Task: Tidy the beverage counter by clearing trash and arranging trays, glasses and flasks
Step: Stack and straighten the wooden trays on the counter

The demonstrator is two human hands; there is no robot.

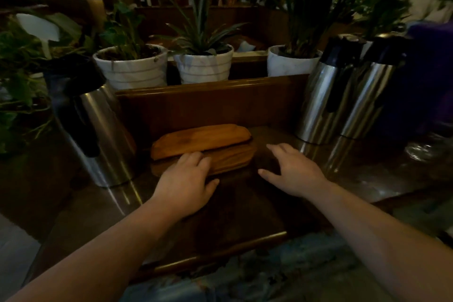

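- Two wooden trays at the middle of the dark counter, up against the far raised wooden ledge; upper tray tilted, its far edge lifted, lower tray flat beneath it.
- Left hand palm down on the near left part of the lower tray, fingers spread loosely over its edge, thumb out to the right; not closed around anything.
- Right hand just right of the trays, fingers apart and stretched toward the far side, thumb pointing left toward the tray's right end; holding nothing, and whether touching the counter cannot be told.
- One steel flask with a black handle to the left of the trays, close to the left hand's far side.
- Two more steel flasks side by side at the far right, well beyond the right hand.
- Three white plant pots in a row on the ledge behind the trays.
- Blurred glassware at the far right edge; too indistinct to describe further.
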